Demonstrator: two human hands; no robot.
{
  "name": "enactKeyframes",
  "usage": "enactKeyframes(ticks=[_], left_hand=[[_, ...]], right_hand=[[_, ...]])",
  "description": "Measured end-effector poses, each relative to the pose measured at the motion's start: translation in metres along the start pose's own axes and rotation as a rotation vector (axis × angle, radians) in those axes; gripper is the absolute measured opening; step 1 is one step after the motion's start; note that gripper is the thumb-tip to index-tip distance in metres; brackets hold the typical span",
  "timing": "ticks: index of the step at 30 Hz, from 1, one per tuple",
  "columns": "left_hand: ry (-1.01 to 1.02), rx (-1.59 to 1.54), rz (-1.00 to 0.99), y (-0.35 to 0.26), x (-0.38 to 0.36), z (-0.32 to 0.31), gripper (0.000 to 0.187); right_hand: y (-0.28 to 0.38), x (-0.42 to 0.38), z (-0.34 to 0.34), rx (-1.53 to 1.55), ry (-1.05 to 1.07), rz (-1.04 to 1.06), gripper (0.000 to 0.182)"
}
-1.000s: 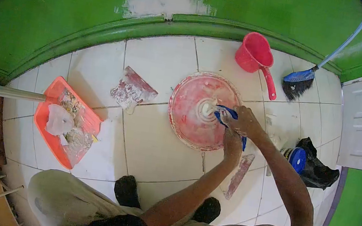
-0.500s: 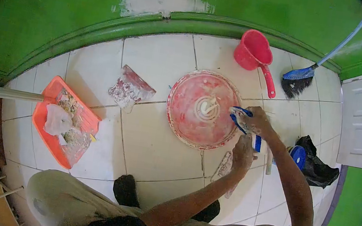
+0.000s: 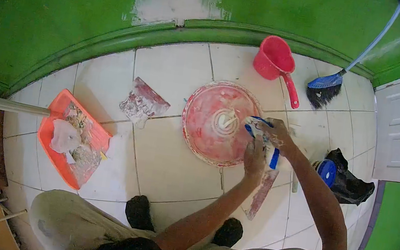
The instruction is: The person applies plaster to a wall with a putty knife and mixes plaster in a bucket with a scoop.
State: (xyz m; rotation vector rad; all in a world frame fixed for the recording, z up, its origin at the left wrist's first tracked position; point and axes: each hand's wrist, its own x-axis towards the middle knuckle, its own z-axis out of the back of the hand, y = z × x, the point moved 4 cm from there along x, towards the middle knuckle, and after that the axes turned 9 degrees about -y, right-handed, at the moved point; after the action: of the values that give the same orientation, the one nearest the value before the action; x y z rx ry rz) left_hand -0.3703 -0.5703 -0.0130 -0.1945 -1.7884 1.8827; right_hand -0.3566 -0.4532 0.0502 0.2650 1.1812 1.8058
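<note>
Close together over the right rim of a red round lid-like disc point(image 3: 200, 125), both my hands are closed on a whitish cloth with blue bands point(image 3: 274, 158). My left hand point(image 3: 255, 158) grips it from below. My right hand point(image 3: 280, 136) is wrapped round its upper part, and the fingers hide much of the cloth. White paste is smeared over the disc, with a thicker blob at its middle. Just below my hands a long maroon putty spreader point(image 3: 262, 195) lies on the floor. Left of the disc lies a wider maroon spreader point(image 3: 145, 99), coated in white paste.
A pink dipper point(image 3: 274, 59) and a blue broom point(image 3: 325, 89) stand near the green wall point(image 3: 71, 20). An orange dustpan point(image 3: 49, 139) with debris is at left. At right are a blue round lid point(image 3: 327, 172) and a black plastic bag point(image 3: 352, 185).
Both hands have shifted left with the cloth, nearer to the disc. More of the long spreader below them now shows. The view has tilted slightly.
</note>
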Motion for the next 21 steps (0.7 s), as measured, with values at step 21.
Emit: enactKeyframes(ticks=[21], left_hand=[[0.019, 0.069, 0.152, 0.002, 0.032, 0.005, 0.042]], right_hand=[[0.026, 0.005, 0.0, -0.595, -0.158, 0.293, 0.04]])
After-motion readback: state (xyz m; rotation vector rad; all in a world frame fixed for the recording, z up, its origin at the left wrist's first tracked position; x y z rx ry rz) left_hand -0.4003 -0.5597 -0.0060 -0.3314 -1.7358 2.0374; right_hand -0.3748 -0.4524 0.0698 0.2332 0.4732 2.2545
